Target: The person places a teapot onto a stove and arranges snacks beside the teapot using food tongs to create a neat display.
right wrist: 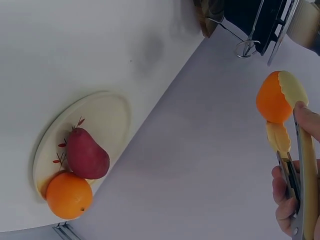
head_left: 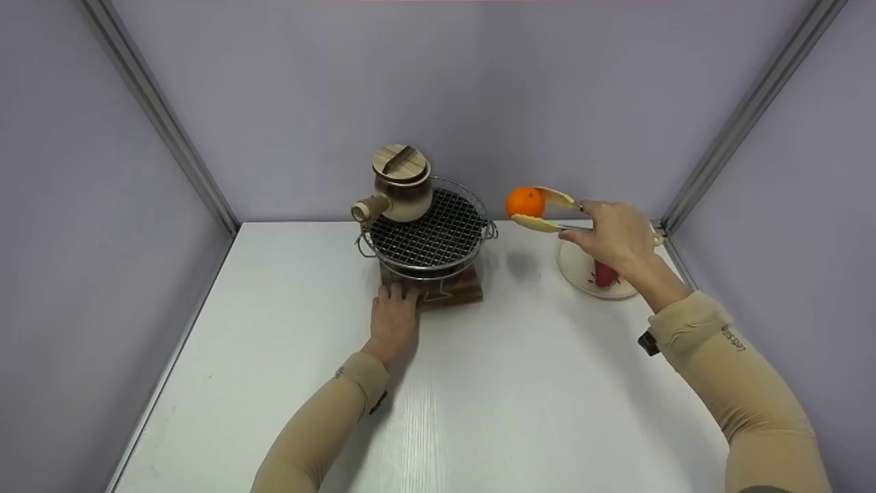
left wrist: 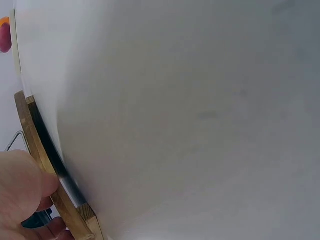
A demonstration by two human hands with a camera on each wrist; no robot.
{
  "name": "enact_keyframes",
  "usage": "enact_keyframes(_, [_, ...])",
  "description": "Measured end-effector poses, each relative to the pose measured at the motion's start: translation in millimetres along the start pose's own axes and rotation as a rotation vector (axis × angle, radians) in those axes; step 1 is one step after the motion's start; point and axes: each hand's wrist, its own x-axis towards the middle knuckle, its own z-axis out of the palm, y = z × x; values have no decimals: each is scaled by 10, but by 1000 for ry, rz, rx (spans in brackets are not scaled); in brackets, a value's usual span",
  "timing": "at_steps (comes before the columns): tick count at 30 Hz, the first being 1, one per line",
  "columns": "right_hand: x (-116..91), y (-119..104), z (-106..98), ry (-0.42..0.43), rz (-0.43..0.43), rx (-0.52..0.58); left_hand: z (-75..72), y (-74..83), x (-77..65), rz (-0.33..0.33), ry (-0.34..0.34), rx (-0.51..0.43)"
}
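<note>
My right hand [head_left: 619,233] grips a pair of tongs [right wrist: 308,185] with pale yellow scalloped tips. Between those tips an orange [head_left: 525,203] is held in the air, to the right of a round grill with a black mesh [head_left: 438,233]. My left hand [head_left: 395,318] pinches the front left edge of the wooden base [head_left: 465,287] under the grill; the left wrist view shows the thumb [left wrist: 49,184] against the board's edge. A ceramic pot [head_left: 410,202] with a wooden lid and side handle sits on the back left of the mesh.
At the right back of the white table [head_left: 520,397] lies a cream plate [right wrist: 107,107]. On it are a dark red pear-shaped fruit [right wrist: 86,155] and a second orange [right wrist: 69,195], touching each other. Grey walls [head_left: 479,82] close in the back and both sides.
</note>
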Motion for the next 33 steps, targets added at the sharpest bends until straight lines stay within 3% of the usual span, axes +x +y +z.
enact_keyframes(13, [151,-194,-56,21,-37,37,-17,7,-10,-19,-65,31])
enact_keyframes(27, [388,-441,-6,39,-93,18,11,-1,0,-3,-24,22])
enact_keyframes(33, [471,-524,57,33,-113,18,1,3,20,-13,-59,37])
